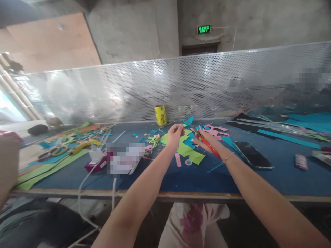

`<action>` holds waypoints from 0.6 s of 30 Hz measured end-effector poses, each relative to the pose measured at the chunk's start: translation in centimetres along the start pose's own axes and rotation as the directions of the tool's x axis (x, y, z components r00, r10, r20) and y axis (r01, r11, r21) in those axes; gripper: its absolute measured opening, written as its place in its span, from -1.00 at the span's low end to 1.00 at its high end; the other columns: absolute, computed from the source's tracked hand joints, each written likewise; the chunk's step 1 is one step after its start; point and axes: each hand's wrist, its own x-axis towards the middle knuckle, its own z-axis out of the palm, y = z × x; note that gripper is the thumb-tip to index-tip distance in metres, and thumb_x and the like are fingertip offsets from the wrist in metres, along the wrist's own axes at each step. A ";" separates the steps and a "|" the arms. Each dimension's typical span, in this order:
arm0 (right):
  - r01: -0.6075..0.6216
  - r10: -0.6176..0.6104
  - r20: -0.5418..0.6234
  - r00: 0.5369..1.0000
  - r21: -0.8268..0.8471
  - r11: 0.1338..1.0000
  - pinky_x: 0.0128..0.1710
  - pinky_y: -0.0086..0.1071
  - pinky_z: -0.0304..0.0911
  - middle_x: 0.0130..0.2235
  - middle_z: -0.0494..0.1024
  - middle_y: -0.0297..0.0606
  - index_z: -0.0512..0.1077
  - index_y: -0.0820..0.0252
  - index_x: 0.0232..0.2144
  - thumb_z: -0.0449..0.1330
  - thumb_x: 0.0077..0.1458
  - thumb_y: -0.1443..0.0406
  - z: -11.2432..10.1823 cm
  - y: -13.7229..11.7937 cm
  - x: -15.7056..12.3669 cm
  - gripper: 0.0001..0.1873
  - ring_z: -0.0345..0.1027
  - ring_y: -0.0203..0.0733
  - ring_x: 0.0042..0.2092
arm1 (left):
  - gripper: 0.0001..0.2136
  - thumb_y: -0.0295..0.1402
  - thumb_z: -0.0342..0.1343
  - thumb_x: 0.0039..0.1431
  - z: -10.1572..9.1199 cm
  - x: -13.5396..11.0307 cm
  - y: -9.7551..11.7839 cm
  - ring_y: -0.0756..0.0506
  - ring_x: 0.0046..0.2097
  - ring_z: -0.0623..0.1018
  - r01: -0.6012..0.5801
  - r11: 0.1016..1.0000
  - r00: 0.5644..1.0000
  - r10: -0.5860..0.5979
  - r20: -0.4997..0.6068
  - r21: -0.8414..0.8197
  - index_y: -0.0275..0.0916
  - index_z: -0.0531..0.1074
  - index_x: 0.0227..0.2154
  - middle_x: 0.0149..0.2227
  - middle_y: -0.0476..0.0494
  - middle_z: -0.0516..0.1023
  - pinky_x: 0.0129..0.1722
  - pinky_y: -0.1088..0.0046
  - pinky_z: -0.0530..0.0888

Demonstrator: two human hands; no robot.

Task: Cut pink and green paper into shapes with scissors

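Observation:
My right hand is closed around red-handled scissors, whose dark blades point up and to the left. Fingertips pinched together, my left hand is just left of the blades; whatever it holds is too small to make out. A blue piece shows by the blade tips, though I cannot tell whether a hand touches it. Below and between both hands lie green sheet pieces. Pink cut-outs are behind the right hand, and a pink ring lies nearer to me.
A phone lies right of my right hand. A yellow can-like container stands by the perforated metal screen. To the left are a purple box, white cables and other scissors. Another person's arm shows at far left.

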 end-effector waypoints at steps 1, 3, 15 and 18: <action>-0.015 0.013 0.060 0.998 0.043 0.999 -0.43 -0.36 0.18 -0.48 0.38 -0.31 0.29 0.17 -0.47 0.11 -0.09 0.12 -0.2 -0.4 -0.2 -0.77 0.27 -0.24 -0.45 | -0.83 -0.27 0.07 -0.06 -0.2 0.2 0.0 0.11 -0.55 0.31 -0.036 0.998 0.999 0.036 0.004 0.060 -0.25 0.26 -0.58 -0.60 0.06 0.30 -0.50 0.57 0.30; -0.069 0.042 0.190 0.981 0.139 0.988 -0.52 -0.40 0.16 -0.54 0.35 -0.35 0.31 0.17 -0.50 0.09 -0.07 0.11 -0.8 -1.0 -0.6 -0.76 0.23 -0.29 -0.51 | -0.86 -0.33 0.05 -0.06 -0.7 0.6 0.0 0.11 -0.59 0.27 -0.095 0.981 0.995 0.090 0.034 0.171 -0.25 0.25 -0.61 -0.65 0.09 0.24 -0.54 0.58 0.25; -0.287 0.101 0.419 0.902 0.410 0.866 -0.65 -0.48 0.11 -0.54 0.37 -0.35 0.31 0.18 -0.52 0.05 -0.01 0.06 -1.3 -1.7 -1.6 -0.70 0.13 -0.42 -0.61 | -0.87 -0.44 -0.01 -0.12 -2.1 1.5 0.1 0.13 -0.69 0.08 0.035 0.991 0.978 -0.060 0.198 0.129 -0.23 0.16 -0.66 -0.75 0.14 0.01 -0.69 0.62 0.07; -0.217 0.107 0.315 0.943 0.338 0.916 -0.67 -0.46 0.11 -0.61 0.34 -0.37 0.31 0.17 -0.57 0.07 -0.04 0.07 -1.0 -1.1 -1.2 -0.70 0.14 -0.39 -0.63 | -0.86 -0.42 0.00 -0.10 -2.1 1.5 -0.1 0.14 -0.68 0.14 0.013 0.985 0.986 -0.042 0.163 0.173 -0.24 0.18 -0.67 -0.74 0.13 0.10 -0.68 0.62 0.13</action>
